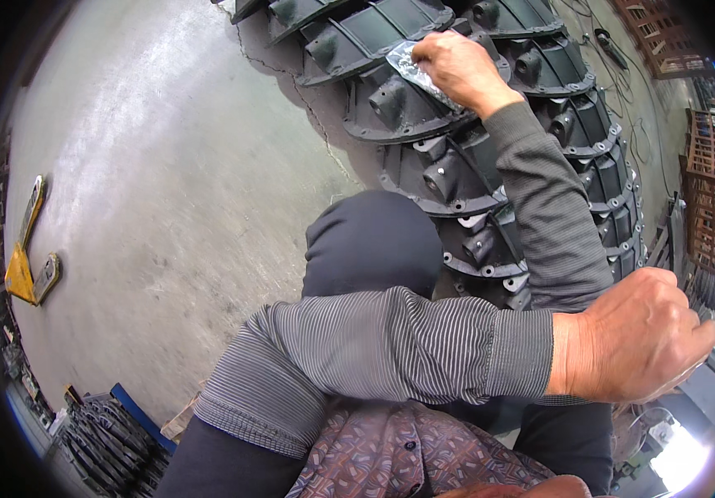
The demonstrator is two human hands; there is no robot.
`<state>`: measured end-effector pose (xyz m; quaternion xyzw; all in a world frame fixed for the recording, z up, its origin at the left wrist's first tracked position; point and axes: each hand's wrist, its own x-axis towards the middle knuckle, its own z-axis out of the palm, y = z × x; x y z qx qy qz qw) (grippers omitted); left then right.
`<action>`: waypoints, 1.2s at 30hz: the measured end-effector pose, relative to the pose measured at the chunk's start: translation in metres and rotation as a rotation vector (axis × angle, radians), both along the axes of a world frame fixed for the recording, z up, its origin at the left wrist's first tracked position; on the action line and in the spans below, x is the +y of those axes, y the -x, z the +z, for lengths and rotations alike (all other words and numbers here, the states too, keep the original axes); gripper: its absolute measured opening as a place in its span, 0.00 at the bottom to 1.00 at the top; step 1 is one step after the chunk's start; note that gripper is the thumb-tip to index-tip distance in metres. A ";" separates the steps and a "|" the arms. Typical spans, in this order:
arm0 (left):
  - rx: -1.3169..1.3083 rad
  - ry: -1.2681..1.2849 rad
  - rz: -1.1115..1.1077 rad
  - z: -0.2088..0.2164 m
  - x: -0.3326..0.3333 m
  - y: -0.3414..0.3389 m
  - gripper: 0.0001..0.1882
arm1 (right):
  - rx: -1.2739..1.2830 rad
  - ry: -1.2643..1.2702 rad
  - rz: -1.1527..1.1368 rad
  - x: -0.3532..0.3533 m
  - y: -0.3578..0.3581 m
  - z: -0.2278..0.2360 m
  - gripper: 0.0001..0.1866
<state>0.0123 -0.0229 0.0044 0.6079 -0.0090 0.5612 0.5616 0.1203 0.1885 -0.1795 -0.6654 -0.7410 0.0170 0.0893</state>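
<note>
My left arm crosses in front of my body. The left hand (644, 336) is closed in a fist at the right, and whatever it may hold is hidden. Farther out, my right hand (465, 70) pinches a clear plastic bag (411, 68) with small pale bits in it, too small to name. That bag rests against or hangs just over a black ribbed metal casting (395, 104); I cannot tell which. Several such castings, with curved flanges and bolt holes, overlap in rows beneath and beyond my right arm. My dark-trousered knee (374, 245) is beside them.
On the concrete floor (166, 207) at the left stands a yellow pallet jack (21, 274). Black parts (112, 444) are piled at the lower left by a blue beam (141, 415). Rusty slatted metal crates (710, 187) stand far right, with loose cables (623, 83) on the floor near them.
</note>
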 end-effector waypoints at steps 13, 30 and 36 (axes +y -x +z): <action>0.056 0.053 -0.119 0.003 0.016 0.010 0.09 | -0.251 0.063 0.001 0.018 0.008 -0.026 0.11; 0.089 0.011 -0.096 -0.001 0.020 0.013 0.10 | -0.177 0.012 -0.032 0.017 0.007 -0.031 0.08; 0.098 -0.011 -0.105 0.000 0.021 0.011 0.11 | -0.188 0.136 -0.085 0.022 0.006 -0.030 0.08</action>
